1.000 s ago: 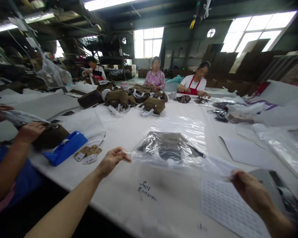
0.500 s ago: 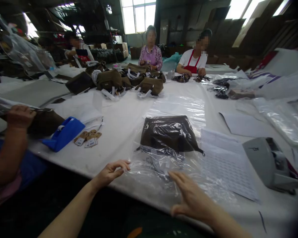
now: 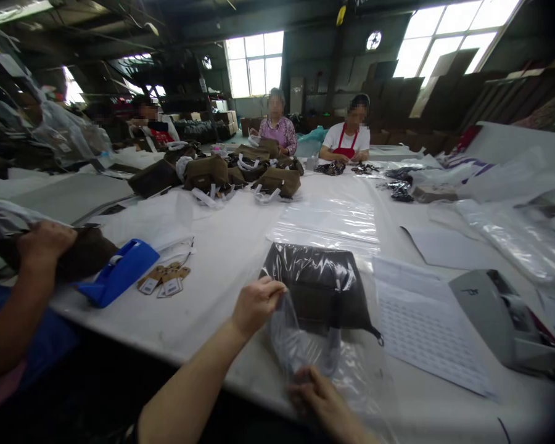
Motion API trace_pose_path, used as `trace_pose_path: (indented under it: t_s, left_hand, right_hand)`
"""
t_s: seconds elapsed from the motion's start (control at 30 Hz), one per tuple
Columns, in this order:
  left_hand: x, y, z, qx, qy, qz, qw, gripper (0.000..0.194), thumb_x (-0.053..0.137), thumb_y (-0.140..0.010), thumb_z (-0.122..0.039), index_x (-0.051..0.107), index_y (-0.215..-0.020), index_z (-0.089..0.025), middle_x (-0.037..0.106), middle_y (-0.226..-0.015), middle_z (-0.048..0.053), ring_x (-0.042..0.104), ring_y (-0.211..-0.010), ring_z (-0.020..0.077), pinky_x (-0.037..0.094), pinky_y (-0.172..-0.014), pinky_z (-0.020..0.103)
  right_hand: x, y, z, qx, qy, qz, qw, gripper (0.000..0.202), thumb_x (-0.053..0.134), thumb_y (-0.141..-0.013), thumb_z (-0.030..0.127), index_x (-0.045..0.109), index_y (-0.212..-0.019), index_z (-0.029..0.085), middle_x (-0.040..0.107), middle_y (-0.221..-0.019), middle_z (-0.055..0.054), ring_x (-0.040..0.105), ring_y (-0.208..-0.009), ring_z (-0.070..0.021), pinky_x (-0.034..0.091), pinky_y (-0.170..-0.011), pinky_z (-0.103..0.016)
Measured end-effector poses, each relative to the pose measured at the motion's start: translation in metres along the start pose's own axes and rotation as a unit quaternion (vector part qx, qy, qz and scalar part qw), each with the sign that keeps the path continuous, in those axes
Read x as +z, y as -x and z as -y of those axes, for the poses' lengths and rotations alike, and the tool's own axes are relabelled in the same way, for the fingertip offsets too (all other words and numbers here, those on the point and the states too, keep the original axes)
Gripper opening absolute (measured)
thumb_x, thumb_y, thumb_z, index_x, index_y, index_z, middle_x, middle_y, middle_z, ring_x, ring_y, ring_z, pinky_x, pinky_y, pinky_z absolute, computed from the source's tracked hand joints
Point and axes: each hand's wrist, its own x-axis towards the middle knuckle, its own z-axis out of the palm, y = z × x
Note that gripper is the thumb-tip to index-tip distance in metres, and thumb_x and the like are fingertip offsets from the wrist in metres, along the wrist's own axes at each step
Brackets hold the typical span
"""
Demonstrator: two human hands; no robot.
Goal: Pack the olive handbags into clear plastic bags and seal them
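A dark brown flat bag (image 3: pixel 317 296) lies inside a clear plastic bag (image 3: pixel 300 357) on the white table in front of me. My left hand (image 3: pixel 259 302) is closed in a pinch on the plastic bag's left edge, lifting it up beside the brown bag. At the near end of the plastic, my right hand (image 3: pixel 321 401) touches the film with bent fingers. Those fingers are smeared by motion, so their grip is unclear. A small ring (image 3: pixel 380 340) shows at the brown bag's right corner.
Right of the bag lie printed sheets (image 3: pixel 428 333) and a grey tape dispenser (image 3: pixel 504 320). Tags (image 3: pixel 166 279) and a blue tape dispenser (image 3: pixel 120 271) are on the left, beside a co-worker's hand (image 3: pixel 49 246). Several brown bags (image 3: pixel 208 172) pile up farther back; two people sit beyond.
My left hand has moved right and up, from open beside the plastic to pinching and lifting its edge. My right hand has moved down and left. The whole view has tilted up.
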Motion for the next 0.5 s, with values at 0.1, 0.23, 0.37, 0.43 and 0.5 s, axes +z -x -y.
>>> trace_pose_path:
  t_s: [0.1,0.23,0.37,0.43,0.5]
  left_hand:
    - [0.055,-0.018,-0.012,-0.012,-0.02,-0.032,0.999,0.015,0.052,-0.086,-0.03,0.065,-0.083,-0.023,0.062,-0.074,0.0,0.058,-0.069,0.0123,0.044,-0.067,0.022]
    - [0.11,-0.003,-0.017,-0.067,-0.031,-0.101,0.992,0.016,0.045,-0.089,-0.023,0.059,-0.092,-0.015,0.06,-0.079,0.006,0.058,-0.077,0.0174,0.047,-0.074,0.03]
    - [0.135,0.026,-0.021,-0.052,-0.053,-0.127,0.989,0.025,0.037,-0.09,-0.018,0.055,-0.107,-0.016,0.056,-0.112,0.011,0.049,-0.112,0.0209,0.04,-0.098,0.04]
    - [0.143,0.034,-0.02,-0.035,-0.091,-0.133,0.986,0.032,0.038,-0.089,-0.016,0.051,-0.119,-0.018,0.052,-0.124,0.01,0.038,-0.124,0.0229,0.032,-0.106,0.046]
    - [0.149,0.035,-0.018,-0.028,-0.132,-0.129,0.982,0.039,0.038,-0.089,-0.015,0.046,-0.127,-0.019,0.048,-0.13,0.008,0.031,-0.13,0.0241,0.026,-0.109,0.049]
  right_hand:
    - [0.004,-0.005,-0.015,0.059,-0.155,0.013,0.986,0.043,0.063,-0.067,0.051,0.041,-0.091,0.022,0.058,-0.076,0.0,0.051,-0.06,-0.0113,0.037,-0.054,-0.023]
    - [0.003,-0.007,-0.015,0.059,-0.168,0.005,0.984,0.046,0.065,-0.064,0.052,0.042,-0.091,0.022,0.057,-0.075,0.001,0.052,-0.061,-0.0118,0.038,-0.054,-0.023]
    - [0.005,-0.005,-0.002,0.013,-0.117,0.026,0.993,0.037,0.055,-0.071,0.05,0.048,-0.094,0.022,0.059,-0.074,-0.001,0.056,-0.064,-0.0157,0.044,-0.059,-0.028]
    - [-0.001,0.004,0.005,-0.02,-0.061,0.065,0.996,0.041,0.055,-0.071,0.047,0.053,-0.104,0.023,0.062,-0.084,-0.004,0.06,-0.077,-0.0198,0.047,-0.073,-0.035]
    - [-0.022,0.023,0.012,-0.036,0.011,0.103,0.994,0.044,0.061,-0.067,0.044,0.058,-0.108,0.027,0.064,-0.093,-0.004,0.06,-0.087,-0.0234,0.045,-0.083,-0.038]
